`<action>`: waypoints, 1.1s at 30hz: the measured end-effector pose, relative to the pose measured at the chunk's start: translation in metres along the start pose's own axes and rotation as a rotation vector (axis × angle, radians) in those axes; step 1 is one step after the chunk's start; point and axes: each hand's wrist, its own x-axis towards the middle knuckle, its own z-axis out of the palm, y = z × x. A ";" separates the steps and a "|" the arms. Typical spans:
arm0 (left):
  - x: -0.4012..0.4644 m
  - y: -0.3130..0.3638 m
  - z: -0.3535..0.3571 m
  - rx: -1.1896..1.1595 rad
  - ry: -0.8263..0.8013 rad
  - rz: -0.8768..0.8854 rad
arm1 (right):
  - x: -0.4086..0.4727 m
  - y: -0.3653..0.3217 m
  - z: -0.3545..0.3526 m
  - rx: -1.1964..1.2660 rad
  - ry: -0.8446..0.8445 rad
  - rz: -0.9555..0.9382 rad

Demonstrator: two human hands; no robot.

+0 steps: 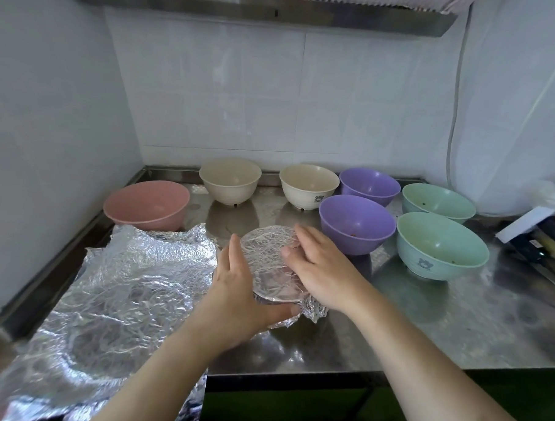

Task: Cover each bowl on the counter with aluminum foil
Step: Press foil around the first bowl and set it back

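A bowl wrapped in aluminum foil [269, 264] sits at the middle of the steel counter [434, 324]. My left hand [238, 288] cups its left side, thumb under the front rim. My right hand [320, 262] presses flat on the foil at its right edge. Crumpled foil sheets [121, 300] lie spread at the left. Uncovered bowls stand behind: a pink bowl [147, 205], two cream bowls [230, 179] [308, 183], two purple bowls [369, 185] [356, 222] and two green bowls [438, 200] [441, 244].
Tiled walls close the counter at the back and left. A range hood [293, 12] hangs overhead. Knives and a white box [538, 234] lie at the right edge. A cable [453, 123] hangs down the right wall.
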 end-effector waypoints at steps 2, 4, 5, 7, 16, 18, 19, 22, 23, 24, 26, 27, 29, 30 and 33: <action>0.001 -0.004 -0.003 -0.007 -0.008 -0.009 | -0.004 0.002 -0.004 0.041 -0.025 0.018; 0.002 -0.007 -0.006 -0.002 -0.016 -0.013 | -0.010 0.008 -0.009 0.115 -0.079 0.034; 0.002 -0.008 -0.007 0.005 -0.018 -0.007 | -0.014 0.012 -0.011 0.153 -0.107 0.029; 0.002 -0.010 -0.006 0.030 -0.011 0.008 | -0.020 0.019 -0.012 0.199 -0.140 -0.013; 0.002 -0.009 0.000 0.087 0.023 -0.013 | -0.029 0.033 -0.007 0.200 -0.157 -0.076; 0.002 -0.009 0.000 0.079 0.017 -0.014 | -0.030 0.032 -0.004 0.197 -0.118 -0.064; 0.003 -0.009 0.000 0.078 0.013 -0.016 | -0.031 0.032 -0.002 0.190 -0.099 -0.055; 0.004 -0.010 0.000 0.074 -0.002 -0.033 | -0.032 0.031 0.004 0.210 -0.054 -0.045; 0.004 -0.010 -0.001 0.059 -0.004 -0.036 | -0.032 0.032 0.006 0.226 -0.043 -0.040; 0.004 -0.011 -0.001 0.036 -0.007 -0.036 | -0.031 0.032 0.007 0.232 -0.034 -0.033; 0.003 -0.012 -0.003 -0.006 -0.014 -0.024 | -0.031 0.033 0.007 0.217 -0.036 -0.028; 0.003 -0.013 -0.005 -0.019 -0.024 -0.022 | -0.031 0.034 0.006 0.208 -0.044 -0.029; 0.002 -0.013 -0.008 -0.046 -0.045 -0.026 | -0.031 0.037 0.003 0.226 -0.058 -0.028; 0.002 -0.012 -0.010 -0.057 -0.051 -0.026 | -0.032 0.038 0.002 0.248 -0.062 -0.028; -0.002 -0.008 -0.012 -0.043 -0.087 -0.022 | -0.032 0.041 0.004 0.274 -0.079 -0.023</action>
